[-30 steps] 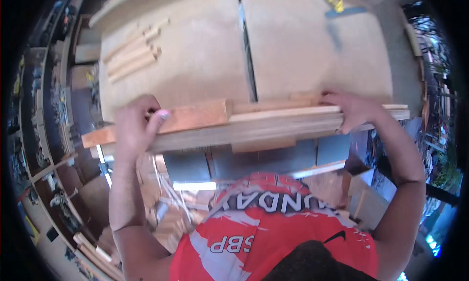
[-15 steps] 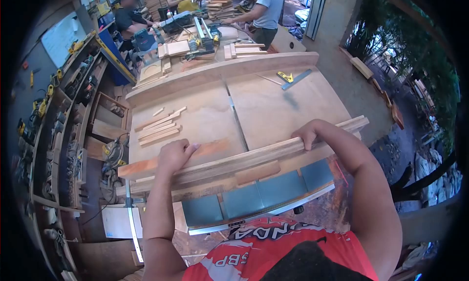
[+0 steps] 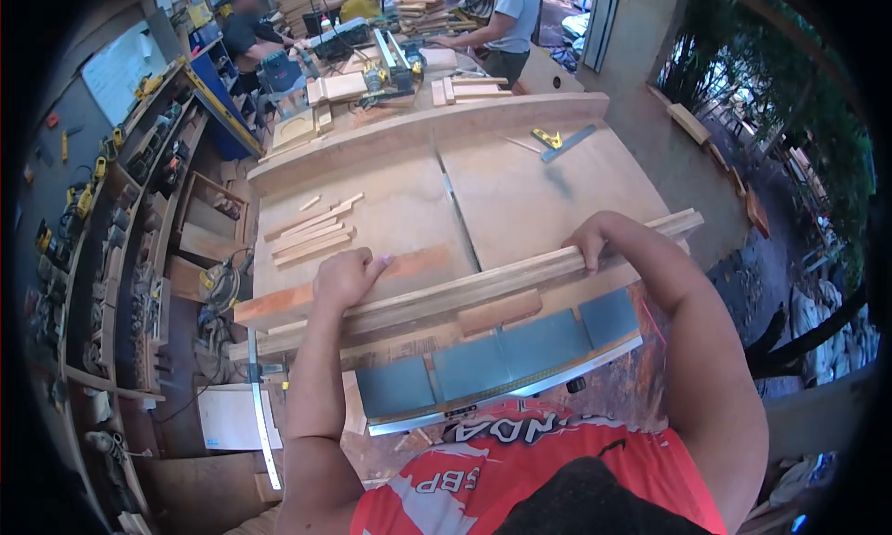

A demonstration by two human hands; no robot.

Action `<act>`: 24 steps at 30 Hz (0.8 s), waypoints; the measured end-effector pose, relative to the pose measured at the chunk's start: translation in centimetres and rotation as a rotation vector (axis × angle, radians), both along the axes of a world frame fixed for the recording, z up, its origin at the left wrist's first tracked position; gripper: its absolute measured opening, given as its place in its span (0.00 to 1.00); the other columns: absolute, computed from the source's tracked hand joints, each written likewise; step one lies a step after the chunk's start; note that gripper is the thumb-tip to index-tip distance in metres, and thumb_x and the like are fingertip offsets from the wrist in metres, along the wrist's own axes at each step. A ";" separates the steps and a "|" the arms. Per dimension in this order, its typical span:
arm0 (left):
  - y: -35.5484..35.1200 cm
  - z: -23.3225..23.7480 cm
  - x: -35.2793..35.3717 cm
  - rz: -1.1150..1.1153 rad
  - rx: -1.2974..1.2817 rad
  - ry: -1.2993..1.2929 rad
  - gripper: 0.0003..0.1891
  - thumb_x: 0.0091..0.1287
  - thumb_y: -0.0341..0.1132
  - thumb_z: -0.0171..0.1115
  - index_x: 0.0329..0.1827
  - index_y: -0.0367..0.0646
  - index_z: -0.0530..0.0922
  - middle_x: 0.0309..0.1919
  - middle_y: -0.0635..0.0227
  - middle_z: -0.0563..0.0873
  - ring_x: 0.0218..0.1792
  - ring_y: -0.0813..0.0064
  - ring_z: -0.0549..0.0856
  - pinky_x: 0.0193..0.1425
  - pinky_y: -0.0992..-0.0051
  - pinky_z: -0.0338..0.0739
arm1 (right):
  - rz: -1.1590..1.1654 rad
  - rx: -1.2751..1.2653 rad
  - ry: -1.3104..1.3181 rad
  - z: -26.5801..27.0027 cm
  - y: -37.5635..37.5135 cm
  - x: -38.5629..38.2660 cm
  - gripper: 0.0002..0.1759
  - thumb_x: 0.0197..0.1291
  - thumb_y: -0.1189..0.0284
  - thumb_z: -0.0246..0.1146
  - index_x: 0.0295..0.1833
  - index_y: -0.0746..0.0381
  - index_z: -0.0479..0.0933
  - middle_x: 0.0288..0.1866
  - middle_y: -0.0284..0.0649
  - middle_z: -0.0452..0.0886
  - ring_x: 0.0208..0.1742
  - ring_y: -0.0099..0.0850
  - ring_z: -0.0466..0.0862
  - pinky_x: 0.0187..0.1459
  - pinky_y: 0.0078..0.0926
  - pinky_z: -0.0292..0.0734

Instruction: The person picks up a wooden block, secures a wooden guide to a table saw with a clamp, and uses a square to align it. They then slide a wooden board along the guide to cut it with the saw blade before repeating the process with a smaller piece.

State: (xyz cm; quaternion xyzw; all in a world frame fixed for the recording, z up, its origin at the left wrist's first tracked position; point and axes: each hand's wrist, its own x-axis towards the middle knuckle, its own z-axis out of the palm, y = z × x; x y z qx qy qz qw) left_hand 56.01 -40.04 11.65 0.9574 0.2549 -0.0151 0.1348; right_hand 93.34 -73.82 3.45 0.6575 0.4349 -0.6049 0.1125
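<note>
Two bare hands work over a wooden rail (image 3: 483, 284) in my head view, and I see it lying aslant across the near edge of a pale wooden table (image 3: 557, 210). My right hand (image 3: 587, 237) straddles the rail, with the fingers bent over its far side and the thumb on the near side, so it is pinching the wood between them. My left hand (image 3: 342, 279) rests near the rail's other end, over a reddish board (image 3: 423, 259) that lies along the rail's far side. Its thumb sticks out toward the middle while its fingers curl; their undersides are hidden, so I cannot tell how tightly they close.

A dark slot (image 3: 457, 210) divides the tabletop. On the left part I see several slim sticks (image 3: 316, 230) side by side, with a short offcut (image 3: 310, 202) just beyond them. On the right part, a yellow-handled square (image 3: 569, 145) lies near a thin rod (image 3: 521, 145). An upright board (image 3: 520, 115) closes off the far edge.

Nearer to me, a small block (image 3: 500, 314) sits against the rail's near side, above a row of blue-grey panels (image 3: 465, 368). A metal strip (image 3: 263, 419) hangs at the left. Farther off, three people are at work around timber and tools: one in a dark shirt (image 3: 246, 38), one in yellow (image 3: 353, 0), one in a pale shirt (image 3: 514, 14).
</note>
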 end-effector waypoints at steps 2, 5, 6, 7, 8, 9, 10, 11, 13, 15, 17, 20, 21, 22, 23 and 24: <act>0.3 -0.4 0.0 -0.004 -0.012 -0.025 0.30 0.69 0.65 0.51 0.36 0.44 0.85 0.34 0.51 0.87 0.42 0.49 0.86 0.49 0.53 0.77 | -0.046 0.003 0.045 0.5 -0.3 0.0 0.50 0.38 0.73 0.82 0.71 0.62 0.68 0.63 0.44 0.80 0.63 0.37 0.77 0.64 0.39 0.72; 0.4 -1.0 0.0 -0.015 0.000 -0.045 0.30 0.68 0.65 0.53 0.36 0.43 0.83 0.35 0.51 0.87 0.43 0.48 0.86 0.49 0.53 0.77 | -0.148 -0.011 0.192 -0.9 -0.8 1.0 0.50 0.37 0.73 0.82 0.70 0.62 0.68 0.62 0.43 0.80 0.63 0.35 0.77 0.64 0.38 0.72; 0.3 -1.0 -0.1 -0.029 -0.006 -0.047 0.30 0.68 0.64 0.54 0.35 0.43 0.83 0.34 0.51 0.87 0.43 0.48 0.85 0.48 0.53 0.77 | -0.127 0.019 0.139 -0.6 -0.8 0.6 0.50 0.36 0.73 0.82 0.70 0.62 0.68 0.61 0.44 0.80 0.62 0.36 0.77 0.63 0.38 0.72; 0.3 -0.8 -0.2 -0.042 -0.010 -0.052 0.29 0.67 0.64 0.55 0.35 0.43 0.83 0.34 0.51 0.86 0.43 0.48 0.85 0.48 0.53 0.77 | -0.105 0.052 0.083 0.2 -0.7 0.1 0.50 0.34 0.74 0.82 0.69 0.62 0.69 0.60 0.44 0.81 0.62 0.36 0.78 0.62 0.38 0.73; 0.3 -0.6 -0.2 -0.039 -0.034 -0.015 0.29 0.67 0.64 0.55 0.35 0.43 0.83 0.34 0.51 0.86 0.43 0.48 0.85 0.48 0.53 0.77 | -0.104 0.027 0.120 0.6 -0.7 -0.2 0.50 0.34 0.74 0.82 0.69 0.62 0.69 0.60 0.44 0.81 0.62 0.36 0.78 0.62 0.38 0.73; 0.3 -0.5 -0.2 -0.061 -0.047 -0.030 0.29 0.66 0.64 0.57 0.35 0.42 0.82 0.33 0.51 0.86 0.42 0.48 0.85 0.47 0.53 0.77 | -0.088 0.061 0.055 0.8 -0.7 -0.4 0.50 0.32 0.74 0.81 0.68 0.62 0.69 0.59 0.44 0.80 0.61 0.37 0.77 0.62 0.37 0.72; 0.3 -0.4 -0.3 -0.083 -0.056 -0.052 0.28 0.66 0.63 0.58 0.36 0.42 0.82 0.33 0.51 0.86 0.42 0.48 0.85 0.46 0.54 0.76 | -0.070 0.101 -0.015 0.9 -0.6 -0.6 0.50 0.29 0.74 0.80 0.67 0.63 0.69 0.57 0.43 0.79 0.61 0.37 0.77 0.62 0.37 0.72; 0.4 -0.3 -0.3 -0.080 -0.070 -0.028 0.28 0.66 0.63 0.58 0.36 0.42 0.82 0.33 0.51 0.86 0.42 0.48 0.85 0.46 0.54 0.76 | -0.069 0.087 0.009 0.9 -0.7 -0.7 0.50 0.29 0.74 0.80 0.67 0.63 0.69 0.57 0.43 0.79 0.61 0.37 0.77 0.62 0.37 0.72; 0.3 -0.4 -0.2 -0.100 -0.084 -0.045 0.28 0.62 0.62 0.62 0.37 0.41 0.81 0.34 0.53 0.85 0.41 0.49 0.85 0.46 0.54 0.76 | -0.124 0.166 -0.024 0.8 -1.3 -0.9 0.49 0.28 0.73 0.79 0.65 0.64 0.71 0.60 0.45 0.77 0.62 0.39 0.77 0.63 0.35 0.71; 0.9 -1.0 -0.3 -0.164 -0.080 -0.089 0.29 0.60 0.63 0.64 0.40 0.41 0.80 0.32 0.53 0.84 0.38 0.49 0.85 0.43 0.56 0.76 | -0.091 0.235 -0.033 1.3 -1.4 -1.2 0.46 0.30 0.71 0.78 0.64 0.65 0.71 0.58 0.45 0.78 0.60 0.40 0.78 0.61 0.36 0.72; 0.9 -0.7 -0.3 -0.231 -0.096 -0.098 0.32 0.50 0.63 0.72 0.39 0.40 0.78 0.36 0.56 0.85 0.42 0.50 0.85 0.45 0.56 0.77 | -0.067 0.298 -0.026 1.9 -1.5 -2.2 0.44 0.31 0.70 0.77 0.62 0.65 0.72 0.56 0.46 0.78 0.59 0.41 0.79 0.59 0.37 0.74; 1.2 -0.8 0.2 -0.265 -0.097 -0.075 0.40 0.43 0.69 0.73 0.41 0.38 0.78 0.32 0.53 0.83 0.37 0.49 0.85 0.41 0.61 0.77 | -0.153 0.330 -0.043 3.7 -0.6 -2.9 0.48 0.25 0.69 0.76 0.62 0.66 0.73 0.68 0.50 0.71 0.68 0.46 0.74 0.67 0.38 0.70; 1.3 -0.9 0.3 -0.256 -0.113 -0.049 0.40 0.43 0.69 0.73 0.41 0.38 0.78 0.32 0.53 0.83 0.37 0.49 0.85 0.41 0.61 0.77 | -0.131 0.315 -0.080 3.7 -0.3 -2.8 0.50 0.23 0.69 0.76 0.63 0.65 0.73 0.69 0.52 0.69 0.69 0.48 0.72 0.68 0.39 0.69; 1.2 -0.9 0.4 -0.222 -0.118 -0.015 0.40 0.41 0.70 0.73 0.40 0.39 0.78 0.32 0.54 0.83 0.37 0.50 0.85 0.41 0.62 0.77 | -0.110 0.297 -0.108 3.3 -0.1 -3.1 0.51 0.22 0.68 0.75 0.64 0.65 0.72 0.70 0.54 0.68 0.71 0.51 0.71 0.69 0.40 0.69; 1.3 -1.0 0.6 -0.187 -0.115 0.015 0.41 0.39 0.70 0.74 0.40 0.39 0.78 0.32 0.55 0.83 0.37 0.50 0.85 0.41 0.62 0.78 | -0.107 0.285 -0.077 2.7 -0.2 -3.0 0.51 0.22 0.68 0.75 0.64 0.65 0.72 0.70 0.54 0.68 0.71 0.51 0.71 0.69 0.40 0.69; 1.5 -1.2 0.6 -0.180 -0.124 0.041 0.41 0.39 0.70 0.74 0.40 0.39 0.78 0.32 0.55 0.83 0.37 0.50 0.85 0.41 0.62 0.78 | -0.074 0.392 -0.115 2.0 -0.8 -2.8 0.50 0.23 0.66 0.75 0.63 0.65 0.72 0.69 0.53 0.69 0.68 0.51 0.72 0.67 0.40 0.71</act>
